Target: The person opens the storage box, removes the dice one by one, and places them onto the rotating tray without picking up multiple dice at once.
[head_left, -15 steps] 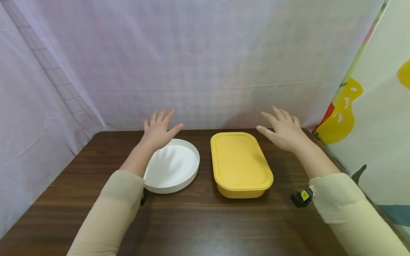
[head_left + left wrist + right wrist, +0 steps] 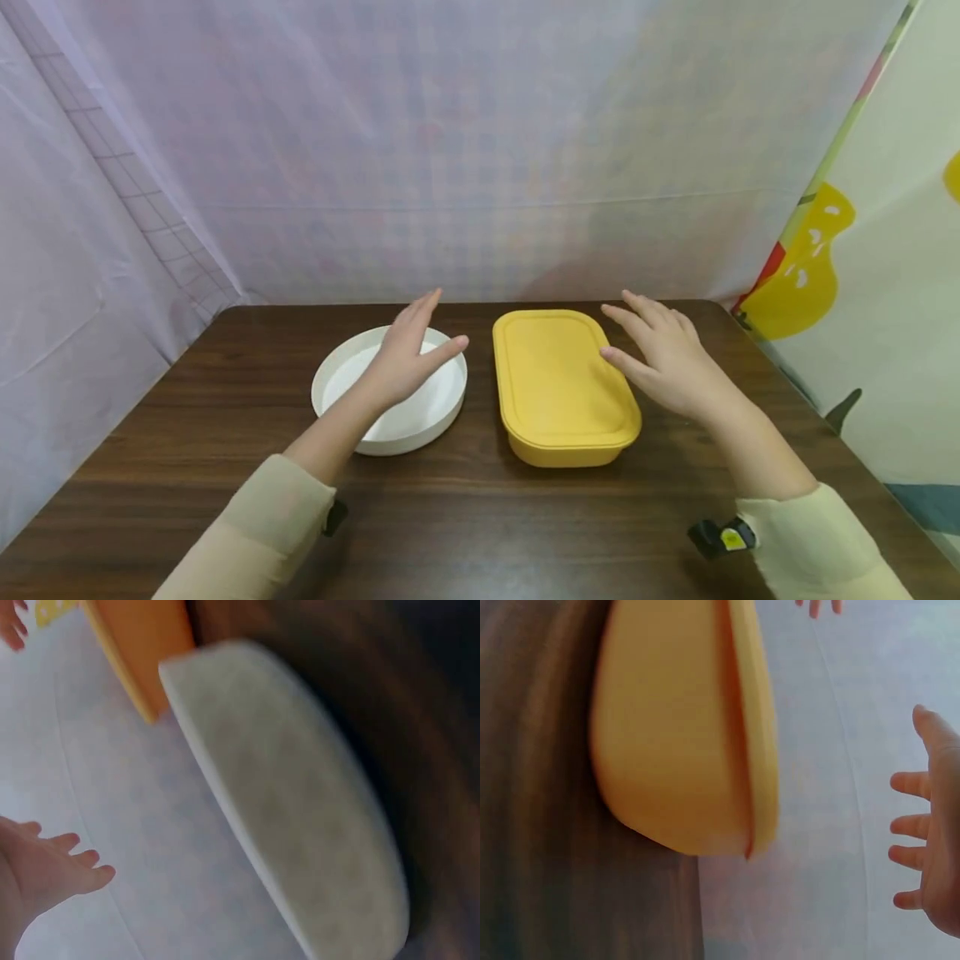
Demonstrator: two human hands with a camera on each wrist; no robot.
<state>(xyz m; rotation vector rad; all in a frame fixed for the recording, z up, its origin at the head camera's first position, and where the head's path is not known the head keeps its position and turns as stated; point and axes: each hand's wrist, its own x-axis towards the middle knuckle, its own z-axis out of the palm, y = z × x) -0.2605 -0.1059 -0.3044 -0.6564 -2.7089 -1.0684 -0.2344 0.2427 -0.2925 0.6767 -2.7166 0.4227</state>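
Both hands are empty, thumbs held wide from the fingers. Left hand (image 2: 401, 362) hovers over the white dish (image 2: 423, 412) on the left of the brown table (image 2: 450, 521). Right hand (image 2: 667, 358) hangs by the right side of the yellow box (image 2: 562, 379), lid on, sitting right of the dish.

I count one left hand (image 2: 401, 367) above one round white dish (image 2: 431, 408), one right hand (image 2: 667, 362) near one yellow box (image 2: 566, 456) with one lid (image 2: 558, 379), two sleeves (image 2: 270, 517) just behind my hands, and one brown table (image 2: 480, 533) beneath them.
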